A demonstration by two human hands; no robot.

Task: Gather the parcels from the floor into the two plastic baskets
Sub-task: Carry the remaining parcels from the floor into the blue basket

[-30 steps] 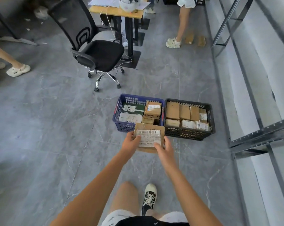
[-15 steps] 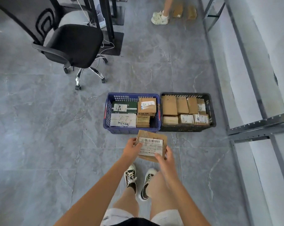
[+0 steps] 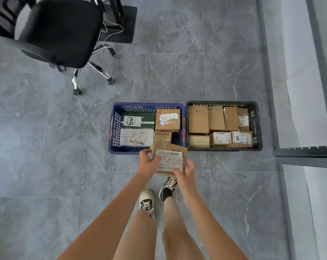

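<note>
So you've stepped closer, both your left hand (image 3: 148, 162) and right hand (image 3: 185, 170) gripping the parcel (image 3: 170, 159), blue basket (image 3: 114, 128) just ahead now for dropping.

Two baskets, twelve parcels, one chair

The blue basket (image 3: 114, 126) holds four parcels, the black basket (image 3: 257, 126) seven, and one more parcel (image 3: 170, 159) sits between two hands, left (image 3: 147, 163) and right (image 3: 186, 170). One chair (image 3: 59, 32) stands on the floor, and two shoes show below.
</note>
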